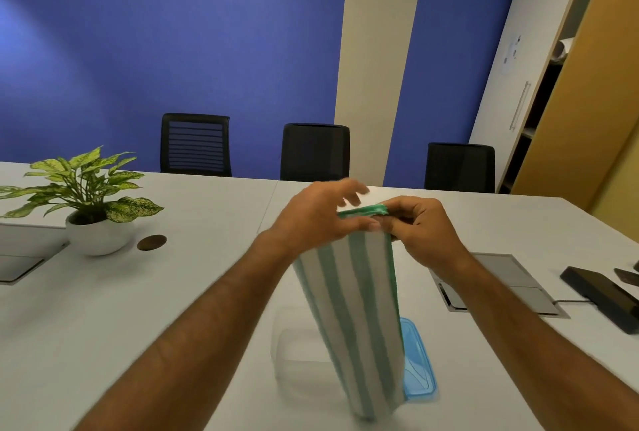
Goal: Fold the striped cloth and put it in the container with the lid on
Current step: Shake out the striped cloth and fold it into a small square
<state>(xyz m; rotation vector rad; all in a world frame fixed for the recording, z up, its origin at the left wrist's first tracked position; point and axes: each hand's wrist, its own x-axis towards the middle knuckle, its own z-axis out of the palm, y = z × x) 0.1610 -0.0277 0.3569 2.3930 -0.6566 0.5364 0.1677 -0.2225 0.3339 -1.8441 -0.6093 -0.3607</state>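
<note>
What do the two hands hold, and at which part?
Both the left hand and right hand pinch the striped cloth at its top edge; it hangs down.

three chairs (315, 152), one plant (88, 185), one cloth (352, 320)

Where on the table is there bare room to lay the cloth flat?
Bare table lies between the potted plant and the clear container. The blue lid, floor box and black devices crowd the right. Both hands hold the striped cloth above the container.
</note>
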